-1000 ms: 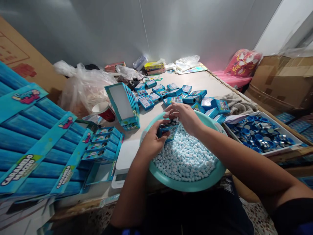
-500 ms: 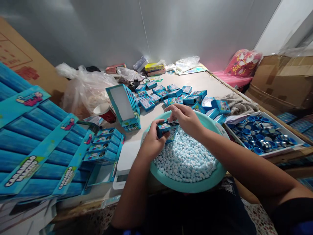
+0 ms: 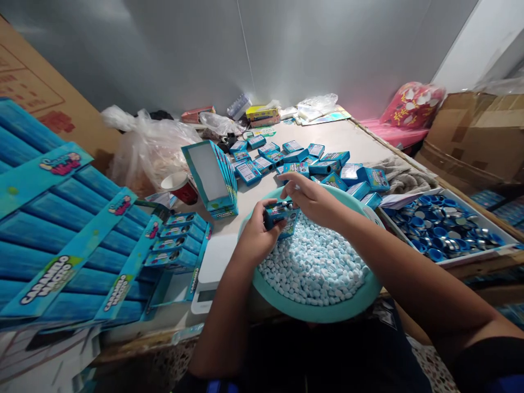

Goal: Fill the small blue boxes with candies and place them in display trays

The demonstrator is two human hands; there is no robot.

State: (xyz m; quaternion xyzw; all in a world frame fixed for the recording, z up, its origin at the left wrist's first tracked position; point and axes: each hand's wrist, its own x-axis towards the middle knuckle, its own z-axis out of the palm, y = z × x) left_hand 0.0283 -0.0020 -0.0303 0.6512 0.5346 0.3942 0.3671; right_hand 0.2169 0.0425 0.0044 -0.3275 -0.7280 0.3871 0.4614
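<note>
The L hand (image 3: 256,240) is gripping a small blue box (image 3: 280,215) btw thumb and fingers, pressed firmly around it. The box is being held tilted above the candy pile, near the middle of the basin, w/ its open end facing up. The R hand (image 3: 313,199) is hovering just beside it, w/ thumb and fingertips (image 3: 289,185) pressed together close to the box top; I cannot tell if they are pinching a candy.

Under both hands, a round teal basin (image 3: 319,311) is sitting on the edge of the bench (image 3: 339,136), and it is filled w/ small pale-blue candies (image 3: 315,267). A white digital scale (image 3: 208,273) is standing just left of the basin. Further left, a stack of printed blue display boxes (image 3: 61,229) is lying near several smaller packs (image 3: 176,240).

Behind the basin, many small blue boxes (image 3: 295,158) are lying scattered on the bench, and a blue carton (image 3: 210,180) is standing near them. On the right, a white tray (image 3: 495,240) is carrying many blue and silver round lids (image 3: 438,232). A red paper cup (image 3: 180,188) and a clear plastic bag (image 3: 151,153) are sitting at the far left, approx behind the carton.
</note>
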